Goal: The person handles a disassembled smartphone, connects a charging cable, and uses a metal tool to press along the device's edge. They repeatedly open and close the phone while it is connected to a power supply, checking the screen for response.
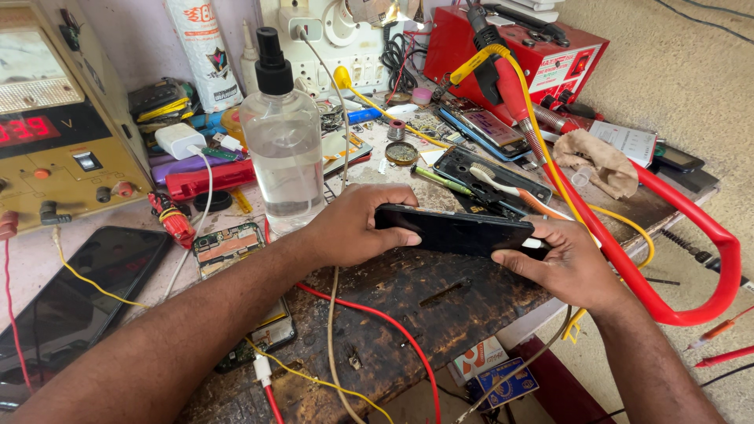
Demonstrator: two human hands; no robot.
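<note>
hands at a cluttered bench [408, 306], left hand [353, 228] and right hand [569, 263] with fingers closed on the ends of a black phone [455, 232] held above the scorched bench top, phone's right end hidden under fingers, clear spray bottle [281, 149] behind, opened phone [236, 259] partly covered by the left forearm

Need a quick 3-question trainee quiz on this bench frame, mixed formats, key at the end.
1. True or false: both hands grip the black phone, the left hand at one end and the right hand at the other.
2. What stands right behind the left hand? A) clear spray bottle B) kettle C) red toolbox
3. Fill in: an opened phone with its circuit board bare lies under the left ____.

Key: 1 true; 2 A; 3 forearm.
</note>
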